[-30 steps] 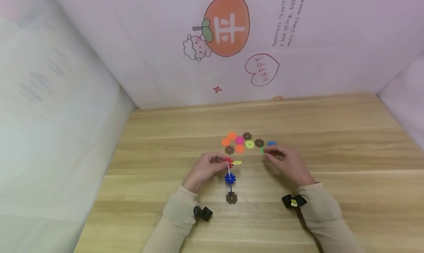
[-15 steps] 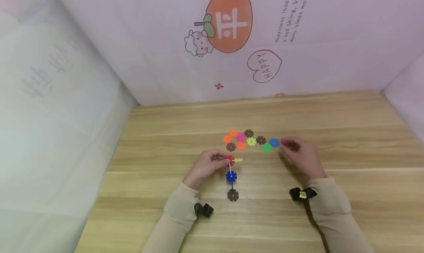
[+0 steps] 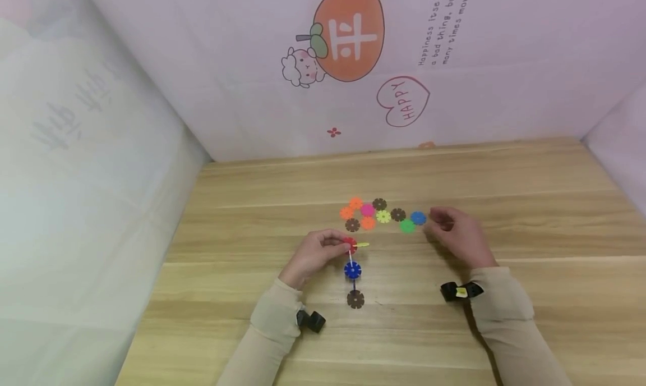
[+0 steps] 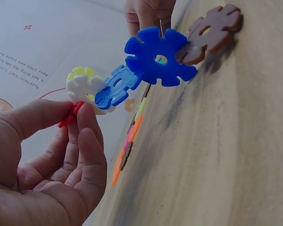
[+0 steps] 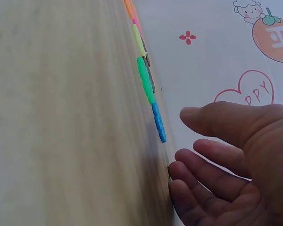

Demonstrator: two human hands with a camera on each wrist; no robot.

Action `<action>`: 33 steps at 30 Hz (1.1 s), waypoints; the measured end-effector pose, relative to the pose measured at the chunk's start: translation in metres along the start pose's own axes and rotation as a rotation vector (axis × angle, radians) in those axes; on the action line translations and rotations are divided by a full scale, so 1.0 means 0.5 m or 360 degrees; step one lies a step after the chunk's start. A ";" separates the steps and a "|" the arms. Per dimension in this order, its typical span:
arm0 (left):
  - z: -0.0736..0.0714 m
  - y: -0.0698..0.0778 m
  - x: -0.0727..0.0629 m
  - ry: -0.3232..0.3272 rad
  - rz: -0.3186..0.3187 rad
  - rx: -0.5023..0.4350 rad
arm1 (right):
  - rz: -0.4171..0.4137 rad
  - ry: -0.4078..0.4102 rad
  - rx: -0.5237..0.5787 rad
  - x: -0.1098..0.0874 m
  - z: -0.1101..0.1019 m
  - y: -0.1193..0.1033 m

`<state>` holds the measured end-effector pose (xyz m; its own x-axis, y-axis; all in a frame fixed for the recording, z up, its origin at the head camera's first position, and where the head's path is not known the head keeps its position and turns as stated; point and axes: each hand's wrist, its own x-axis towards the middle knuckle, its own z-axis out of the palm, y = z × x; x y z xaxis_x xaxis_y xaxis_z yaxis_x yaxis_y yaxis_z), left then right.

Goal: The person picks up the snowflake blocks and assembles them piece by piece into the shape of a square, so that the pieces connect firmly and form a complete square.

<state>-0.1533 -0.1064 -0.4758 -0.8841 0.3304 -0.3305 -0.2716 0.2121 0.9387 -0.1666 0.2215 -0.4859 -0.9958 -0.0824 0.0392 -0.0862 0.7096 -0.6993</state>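
Observation:
My left hand (image 3: 314,257) pinches a red notched plastic disc (image 4: 66,118) between thumb and fingertips. It is part of a chain of interlocking discs: a yellow disc (image 3: 363,244) sticks out to the right, and a white disc (image 4: 84,88), two blue ones and a brown disc (image 3: 355,299) run toward the person. The larger-looking blue disc (image 4: 153,52) faces the left wrist camera. Beside the loose blue disc (image 3: 418,218), my right hand (image 3: 463,239) hovers with fingers loosely bent and thumb apart, holding nothing. A green disc (image 3: 407,226) lies against that blue one.
Several more loose discs lie flat beyond the chain, among them a pink disc (image 3: 367,210), a yellow-green disc (image 3: 383,216) and an orange disc (image 3: 355,203). A printed cloth wall (image 3: 252,105) rises behind the wooden table (image 3: 242,206).
My right hand has moved right from over the green disc to beside the blue one, uncovering both discs, then stayed nearly still. My left hand keeps its pinch on the red disc.

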 end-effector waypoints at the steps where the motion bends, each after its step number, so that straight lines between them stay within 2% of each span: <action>1: 0.000 -0.001 0.001 -0.0001 -0.0001 0.0006 | 0.0008 -0.0025 0.0005 0.002 0.000 0.000; 10: 0.003 -0.011 0.008 0.0006 0.0020 0.0040 | 0.0024 -0.0137 -0.0036 0.022 0.003 -0.009; 23: 0.002 -0.013 0.012 0.0028 -0.0019 0.0099 | -0.0082 -0.0105 -0.0066 0.040 0.018 -0.012; 33: 0.001 -0.013 0.013 0.0012 -0.0034 0.0091 | -0.0061 -0.0047 -0.0002 0.039 0.020 -0.004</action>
<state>-0.1570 -0.1052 -0.4838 -0.8812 0.3185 -0.3493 -0.2684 0.2713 0.9243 -0.1857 0.2115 -0.4908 -0.9905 -0.1299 0.0446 -0.1241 0.7066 -0.6966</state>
